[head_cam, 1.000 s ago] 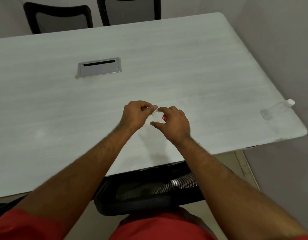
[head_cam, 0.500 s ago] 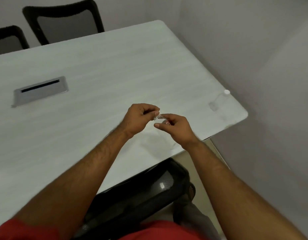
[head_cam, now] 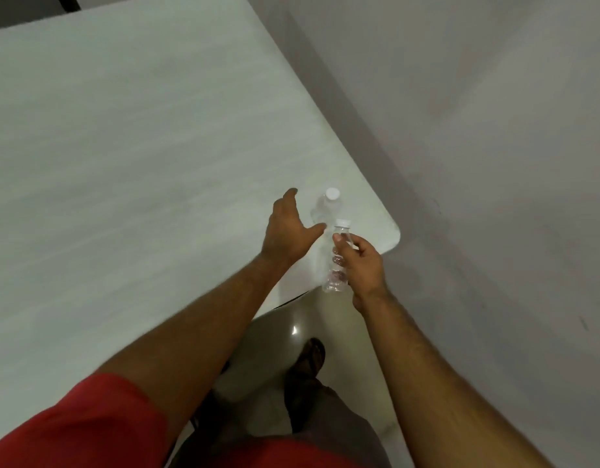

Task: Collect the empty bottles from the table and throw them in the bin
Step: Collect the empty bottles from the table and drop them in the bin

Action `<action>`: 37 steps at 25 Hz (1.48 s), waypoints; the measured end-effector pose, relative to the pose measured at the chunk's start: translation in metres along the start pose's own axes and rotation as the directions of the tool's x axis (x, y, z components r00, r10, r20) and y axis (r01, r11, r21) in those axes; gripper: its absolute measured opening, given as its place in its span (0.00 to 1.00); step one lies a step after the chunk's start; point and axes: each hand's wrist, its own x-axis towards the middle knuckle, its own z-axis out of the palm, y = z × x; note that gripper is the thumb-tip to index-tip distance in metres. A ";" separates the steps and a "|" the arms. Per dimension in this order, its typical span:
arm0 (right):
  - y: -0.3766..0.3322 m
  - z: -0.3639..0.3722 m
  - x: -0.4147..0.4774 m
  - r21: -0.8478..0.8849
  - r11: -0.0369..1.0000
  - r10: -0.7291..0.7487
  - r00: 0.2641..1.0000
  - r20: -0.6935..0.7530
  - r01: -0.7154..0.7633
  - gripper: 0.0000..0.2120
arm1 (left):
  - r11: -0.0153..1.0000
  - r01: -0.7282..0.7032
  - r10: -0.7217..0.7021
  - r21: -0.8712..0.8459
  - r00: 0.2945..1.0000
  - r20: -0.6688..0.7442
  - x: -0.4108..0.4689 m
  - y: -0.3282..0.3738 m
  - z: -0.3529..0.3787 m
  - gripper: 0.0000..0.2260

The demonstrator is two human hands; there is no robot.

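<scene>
Head view: the right hand [head_cam: 362, 261] is closed around a small clear plastic bottle with a white cap and red label [head_cam: 337, 261], thumb and fingers wrapped at mid-body, and holds it upright over the near right corner of the pale wood-grain table [head_cam: 140, 163]. The left hand [head_cam: 288, 231] is spread wide and holds nothing; it hovers just beside a second clear plastic bottle with a white cap [head_cam: 327, 206], which stands on the table near that corner. Both bottles appear empty, so they should be very light, thin-walled and easily dented, with smooth sides that may slip; a grip around the body below the shoulder is judged most secure. The table surface is flat, matt and bare around the bottles. A plain grey wall [head_cam: 477, 113] closes the right side; a glossy tiled floor [head_cam: 275, 329] shows below the table edge. No bin is visible.
</scene>
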 end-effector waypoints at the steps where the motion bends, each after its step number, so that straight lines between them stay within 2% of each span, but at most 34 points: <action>1: -0.002 -0.004 0.010 0.004 1.000 -0.001 1.000 -0.021 0.001 0.20 | 1.000 -0.001 0.000 0.004 1.000 0.005 0.010 0.007 0.010 0.41; 2: -0.004 -0.007 0.022 0.017 1.000 0.006 0.999 -0.042 -0.005 0.20 | 1.000 -0.004 0.004 -0.004 1.000 0.031 0.022 0.012 0.021 0.42; 4: -0.008 -0.012 0.041 0.031 0.999 0.016 0.997 -0.076 -0.014 0.20 | 0.999 -0.028 0.030 -0.029 0.996 0.078 0.040 0.017 0.038 0.34; 6: -0.011 -0.014 0.054 0.032 0.999 -0.005 0.995 -0.095 0.009 0.21 | 0.995 -0.039 0.041 -0.087 0.999 0.024 0.048 0.014 0.043 0.24; 9: -0.019 -0.001 0.053 -0.008 0.995 -0.095 0.993 -0.070 0.095 0.20 | 0.980 0.019 -0.034 -0.198 0.997 -0.072 0.040 0.008 0.017 0.22; 13: -0.029 0.056 0.008 -0.027 0.989 -0.143 0.984 0.111 0.146 0.17 | 0.969 0.105 -0.116 -0.224 0.992 -0.039 -0.003 -0.009 -0.062 0.21; 16: -0.031 0.113 -0.045 -0.010 0.986 -0.159 0.961 0.228 0.166 0.13 | 0.948 0.128 -0.162 -0.293 0.982 -0.093 -0.053 -0.034 -0.133 0.24; 21: -0.011 0.251 -0.181 -0.028 0.971 -0.195 0.854 0.483 0.238 0.16 | 0.946 0.109 -0.219 -0.306 0.909 -0.354 -0.187 -0.120 -0.276 0.26; 25: 0.018 0.373 -0.298 -0.015 0.955 -0.214 0.724 0.656 0.296 0.17 | 0.903 0.093 -0.325 -0.419 0.785 -0.527 -0.299 -0.208 -0.383 0.25; 31: 0.057 0.530 -0.468 -0.012 0.937 -0.159 0.458 0.875 0.349 0.18 | 0.843 -0.065 -0.443 -0.533 0.478 -0.759 -0.442 -0.308 -0.520 0.21; 35: 0.073 0.629 -0.551 -0.001 0.929 -0.121 0.307 0.944 0.370 0.19 | 0.830 -0.121 -0.494 -0.545 0.294 -0.818 -0.510 -0.355 -0.596 0.18; 37: 0.088 0.678 -0.597 -0.006 0.927 -0.072 0.194 0.978 0.376 0.17 | 0.816 -0.138 -0.537 -0.561 0.178 -0.825 -0.546 -0.383 -0.634 0.16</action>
